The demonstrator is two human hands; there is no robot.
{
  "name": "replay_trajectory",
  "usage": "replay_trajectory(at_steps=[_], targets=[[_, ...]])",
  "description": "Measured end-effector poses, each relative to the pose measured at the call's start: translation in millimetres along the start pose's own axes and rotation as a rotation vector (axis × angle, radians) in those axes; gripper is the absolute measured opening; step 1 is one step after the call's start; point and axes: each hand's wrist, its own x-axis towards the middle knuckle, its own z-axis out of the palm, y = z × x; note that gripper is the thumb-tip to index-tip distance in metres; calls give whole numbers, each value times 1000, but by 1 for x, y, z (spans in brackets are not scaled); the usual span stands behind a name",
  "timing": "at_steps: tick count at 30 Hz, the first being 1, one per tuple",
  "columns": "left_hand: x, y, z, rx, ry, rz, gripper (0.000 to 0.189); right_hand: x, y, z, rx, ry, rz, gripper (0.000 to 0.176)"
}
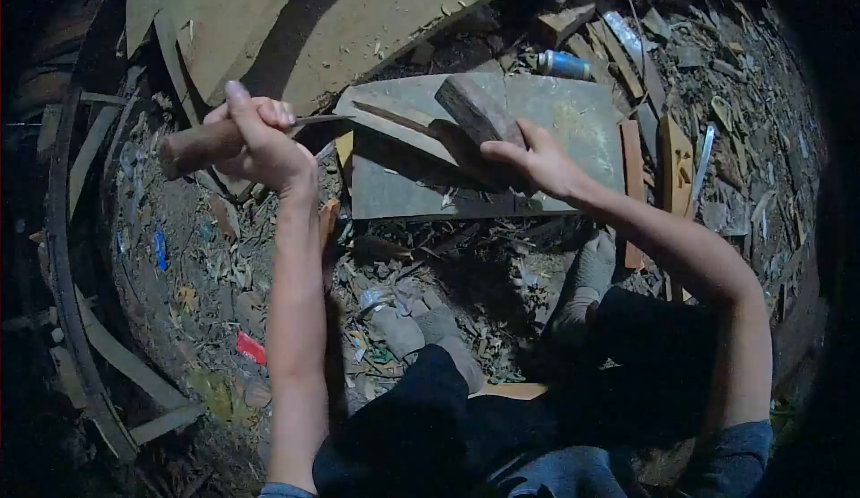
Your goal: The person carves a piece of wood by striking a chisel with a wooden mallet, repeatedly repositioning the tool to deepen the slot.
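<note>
My left hand is closed around a thick wooden handle, from which a thin pointed blade sticks out to the right. The blade's tip is near the left end of a long wood strip lying over a grey board. With my right hand I grip a dark rectangular wooden block, tilted above the board. Its lower end is hidden by my fingers and shadow.
Large wooden slabs lie beyond the board. A blue can is at the back right. Wood offcuts stand to the right. Chips and scraps cover the ground, with a red wrapper. My feet are below the board.
</note>
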Motion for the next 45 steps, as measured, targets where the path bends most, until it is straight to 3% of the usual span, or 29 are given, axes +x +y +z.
replay_trajectory(at_steps=[3,9,17,21,23,26,28,30,31,33,34,36,38,39,42,44,45], targets=[[-5,4,12,-56,25,-96,25,2,0,-3,-14,-7,-4,72],[-29,-6,43,51,-164,-279,27,-4,-4,-7,-51,-13,-6,62],[-45,-27,50,4,-177,-271,21,-3,-3,-7,-87,1,-28,65],[-54,-33,50,185,-264,-163,24,-2,-4,-7,-37,-30,-14,65],[-53,-43,46,304,-314,32,24,-1,-6,-6,-48,-41,12,66],[-55,-39,45,338,-282,-42,20,-1,-7,-6,-129,33,0,78],[-56,-41,45,347,-263,-72,19,4,-21,-8,-144,143,-52,78],[-60,-45,41,406,-316,70,17,6,-54,-21,18,153,-150,78],[-63,-41,39,402,-308,68,17,-1,-88,-31,-3,156,-265,75],[-65,-32,41,604,-331,258,23,-26,-155,-43,0,206,-505,65],[-63,-40,37,632,-320,244,23,-19,-171,-40,-17,396,-885,56],[-60,-60,26,669,-318,255,28,-32,-193,-40,-206,468,-1015,54],[-66,-100,6,759,-317,355,44,-58,-207,-36,-595,388,-946,52],[-69,-118,-3,804,-313,406,54,-58,-209,-33,-924,235,-731,53],[-67,-128,-7,779,-357,312,53,-68,-218,-29,-978,159,-715,53],[-67,-129,-6,747,-320,251,48,-75,-217,-24,-614,347,-920,52],[-68,-138,-10,717,-267,200,45,-73,-216,-22,-612,341,-918,52]])
